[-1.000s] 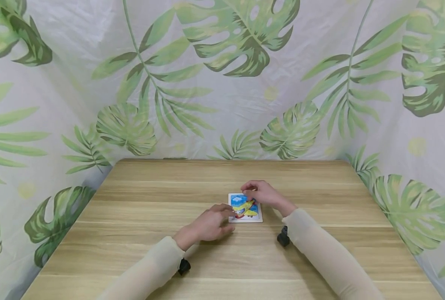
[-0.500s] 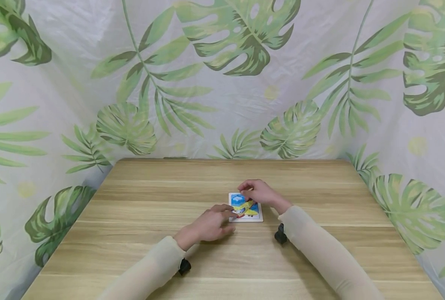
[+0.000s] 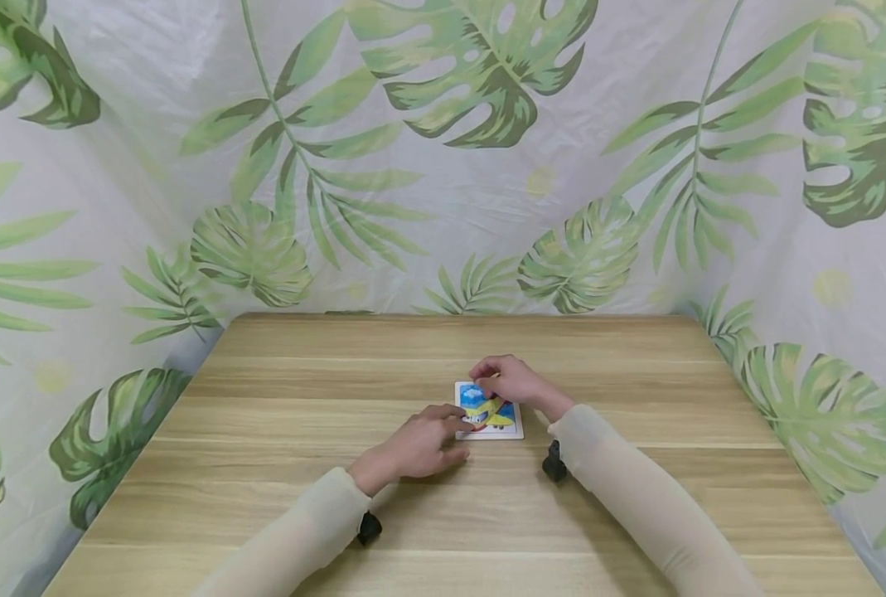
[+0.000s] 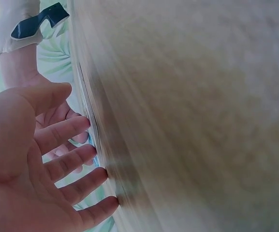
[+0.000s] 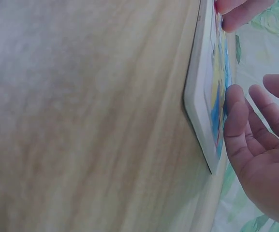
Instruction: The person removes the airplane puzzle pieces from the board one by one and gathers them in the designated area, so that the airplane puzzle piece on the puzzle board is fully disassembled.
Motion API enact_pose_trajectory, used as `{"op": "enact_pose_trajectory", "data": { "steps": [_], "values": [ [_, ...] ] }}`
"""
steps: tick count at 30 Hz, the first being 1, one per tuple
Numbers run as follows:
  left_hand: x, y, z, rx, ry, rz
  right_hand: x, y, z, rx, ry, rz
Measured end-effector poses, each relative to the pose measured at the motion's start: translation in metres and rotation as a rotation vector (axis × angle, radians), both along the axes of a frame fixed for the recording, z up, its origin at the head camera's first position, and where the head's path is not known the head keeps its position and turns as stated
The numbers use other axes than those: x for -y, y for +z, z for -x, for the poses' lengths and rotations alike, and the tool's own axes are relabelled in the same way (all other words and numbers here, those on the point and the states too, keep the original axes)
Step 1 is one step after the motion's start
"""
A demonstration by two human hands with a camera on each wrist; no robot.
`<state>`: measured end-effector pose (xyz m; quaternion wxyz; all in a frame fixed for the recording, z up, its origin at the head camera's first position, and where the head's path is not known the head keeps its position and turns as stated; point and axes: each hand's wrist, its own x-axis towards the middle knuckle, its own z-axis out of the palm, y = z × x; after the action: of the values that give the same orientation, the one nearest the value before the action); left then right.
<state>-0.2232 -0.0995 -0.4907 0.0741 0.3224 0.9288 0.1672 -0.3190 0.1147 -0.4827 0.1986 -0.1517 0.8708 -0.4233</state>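
Observation:
A small square picture board [image 3: 501, 420] lies flat on the table, white-rimmed, showing a yellow airplane on blue sky. My left hand [image 3: 420, 444] rests with extended fingers over its left edge, thumb on the wood beside its near corner. Those fingers look loosely spread in the left wrist view. Over the far right part of the picture is my right hand [image 3: 515, 381], its fingers loosely bent and hiding some of the airplane. In the right wrist view, the board [image 5: 217, 96] appears edge-on, with fingertips of the right hand [image 5: 262, 145] right at its printed face.
The wood-grain table [image 3: 301, 381] extends on all sides of the board. A leaf-patterned cloth [image 3: 383, 182] hangs behind and beside it. Small black wrist cameras stick out below both sleeves, such as the right camera [image 3: 554, 462].
My right hand has slid a little to the left across the picture, covering more of its middle. The left hand and the board stay in place.

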Motion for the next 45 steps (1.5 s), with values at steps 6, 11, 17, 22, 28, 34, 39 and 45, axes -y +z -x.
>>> {"op": "enact_pose_trajectory", "data": {
  "steps": [6,11,17,22,28,34,39,45],
  "values": [
    [0.0004,-0.0006,0.0004,0.013,0.007,-0.025,0.0015,-0.0011,0.0026,0.0,0.009,0.011],
    [0.0003,0.0006,-0.0005,0.024,0.009,-0.031,0.0029,-0.0031,0.0036,0.005,0.015,0.021],
    [0.0003,-0.0004,-0.001,0.032,0.013,-0.032,0.004,-0.0027,0.0019,0.009,0.016,0.025],
    [0.0007,-0.0004,-0.0007,0.025,0.007,-0.033,0.0041,-0.0029,0.0012,0.001,0.014,0.032],
    [0.001,-0.0002,0.0001,0.017,-0.007,-0.033,0.0052,-0.0029,0.0025,-0.006,0.005,0.028],
    [0.001,-0.0009,0.0005,0.009,-0.008,-0.026,0.0061,-0.0043,0.0046,-0.011,0.004,0.031],
    [0.001,-0.0006,-0.0001,0.028,0.001,-0.024,0.0077,-0.0068,0.0064,-0.02,-0.002,0.031],
    [0.0009,-0.0007,-0.0002,0.031,0.004,-0.02,0.009,-0.0077,0.0067,-0.013,-0.014,0.041]
  ]
}}
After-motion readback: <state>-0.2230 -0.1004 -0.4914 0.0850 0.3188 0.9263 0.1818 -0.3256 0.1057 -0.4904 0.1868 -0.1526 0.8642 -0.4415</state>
